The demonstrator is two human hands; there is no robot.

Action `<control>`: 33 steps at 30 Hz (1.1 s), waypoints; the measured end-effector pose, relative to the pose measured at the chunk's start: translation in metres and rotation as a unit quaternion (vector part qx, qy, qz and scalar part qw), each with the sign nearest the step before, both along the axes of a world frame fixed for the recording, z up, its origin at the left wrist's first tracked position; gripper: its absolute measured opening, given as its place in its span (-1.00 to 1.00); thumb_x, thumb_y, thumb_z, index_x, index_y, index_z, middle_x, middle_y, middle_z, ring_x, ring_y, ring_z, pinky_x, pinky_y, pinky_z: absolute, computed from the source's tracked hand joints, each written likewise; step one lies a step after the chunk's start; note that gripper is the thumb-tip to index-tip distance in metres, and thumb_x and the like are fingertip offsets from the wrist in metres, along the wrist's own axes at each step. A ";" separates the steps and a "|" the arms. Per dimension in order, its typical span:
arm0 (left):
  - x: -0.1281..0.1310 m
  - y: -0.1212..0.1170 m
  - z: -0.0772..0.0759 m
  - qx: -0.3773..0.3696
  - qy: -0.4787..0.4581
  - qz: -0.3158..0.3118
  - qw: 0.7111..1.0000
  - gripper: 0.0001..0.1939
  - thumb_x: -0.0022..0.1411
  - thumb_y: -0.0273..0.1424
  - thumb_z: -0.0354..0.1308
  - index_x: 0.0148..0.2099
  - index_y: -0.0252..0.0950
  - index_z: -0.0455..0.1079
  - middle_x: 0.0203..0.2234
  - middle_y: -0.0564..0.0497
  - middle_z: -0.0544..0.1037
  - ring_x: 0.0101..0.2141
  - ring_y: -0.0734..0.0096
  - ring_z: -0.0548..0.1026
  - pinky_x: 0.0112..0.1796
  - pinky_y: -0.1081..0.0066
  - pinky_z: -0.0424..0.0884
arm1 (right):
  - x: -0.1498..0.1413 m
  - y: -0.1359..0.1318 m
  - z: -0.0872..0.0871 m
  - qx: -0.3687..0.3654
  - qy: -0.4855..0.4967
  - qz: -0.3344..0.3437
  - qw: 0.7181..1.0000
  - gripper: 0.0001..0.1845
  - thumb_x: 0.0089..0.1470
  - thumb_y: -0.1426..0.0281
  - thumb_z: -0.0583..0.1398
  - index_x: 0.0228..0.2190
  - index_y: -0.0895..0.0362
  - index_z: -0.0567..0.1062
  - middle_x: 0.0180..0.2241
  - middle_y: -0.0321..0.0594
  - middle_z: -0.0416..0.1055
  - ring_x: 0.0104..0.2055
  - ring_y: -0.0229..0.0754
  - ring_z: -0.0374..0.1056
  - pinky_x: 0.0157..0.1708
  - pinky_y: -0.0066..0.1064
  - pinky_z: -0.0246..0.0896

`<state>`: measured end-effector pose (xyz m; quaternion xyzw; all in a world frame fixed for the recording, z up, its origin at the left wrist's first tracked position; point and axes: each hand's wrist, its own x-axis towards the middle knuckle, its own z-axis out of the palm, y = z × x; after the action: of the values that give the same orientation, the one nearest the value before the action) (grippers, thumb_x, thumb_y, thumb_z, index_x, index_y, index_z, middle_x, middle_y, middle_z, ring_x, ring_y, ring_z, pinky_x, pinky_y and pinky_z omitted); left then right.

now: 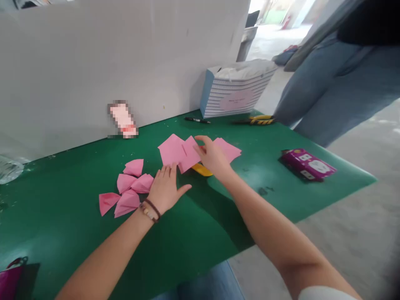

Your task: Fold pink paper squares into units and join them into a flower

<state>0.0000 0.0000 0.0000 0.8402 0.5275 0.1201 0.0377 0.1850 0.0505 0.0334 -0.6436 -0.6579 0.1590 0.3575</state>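
Note:
My left hand [165,189] lies flat, thumb spread, its fingertips at the lower edge of a pink paper piece [170,151]. Over that piece's right side lies another pink paper piece [191,155], its edge pinched between the bent fingers and thumb of my right hand [212,156]. More pink paper [229,149] shows to the right, partly covered by that hand. A yellow object [202,169] peeks out under the paper; its kind is hidden. Left of my left hand sits a group of several folded pink paper pieces [128,198].
Against the white wall [125,50] leans a pixelated phone-like object [124,120]. A black pen [197,120], yellow-handled pliers [261,120] and a striped bag [239,91] are at the back of the green table [78,250]. A purple packet [308,164] lies right; a person in jeans [331,83] stands beyond.

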 end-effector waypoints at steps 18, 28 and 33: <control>-0.085 -0.114 0.006 0.036 -0.124 -0.194 0.972 -0.55 0.15 -0.71 -0.10 -0.04 -0.28 0.46 -0.07 -0.05 0.58 -0.02 0.37 0.50 0.07 0.26 0.42 | -0.015 -0.164 -0.026 0.013 -0.025 0.391 0.920 -0.62 0.15 0.58 0.03 -0.06 0.12 0.46 -0.16 -0.11 0.52 -0.06 -0.10 0.41 -0.08 -0.25 0.40; -0.100 -0.108 -0.001 -0.048 -0.181 -0.211 0.959 -0.76 0.19 -0.50 0.10 -0.08 -0.30 0.45 -0.01 -0.12 0.54 0.06 0.25 0.44 0.09 0.21 0.41 | -0.017 -0.138 -0.029 0.140 -0.187 0.484 0.843 -0.79 0.21 0.50 0.11 -0.20 0.10 0.53 -0.04 -0.21 0.49 0.12 -0.12 0.30 0.05 -0.23 0.29; -0.089 -0.112 0.007 0.072 -0.132 -0.161 0.975 -0.82 0.27 -0.50 0.06 -0.14 -0.31 0.47 -0.23 -0.08 0.62 -0.18 0.33 0.58 -0.12 0.36 0.53 | -0.026 -0.148 -0.031 0.142 -0.142 0.465 0.862 -0.64 0.16 0.34 0.18 0.00 0.11 0.44 -0.04 -0.12 0.49 0.09 -0.09 0.31 0.10 -0.14 0.23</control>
<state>-0.0892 -0.1117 0.0073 0.8914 0.3654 0.2599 0.0653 0.1585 -0.0974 0.0028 -0.2212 -0.9398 0.1185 0.2319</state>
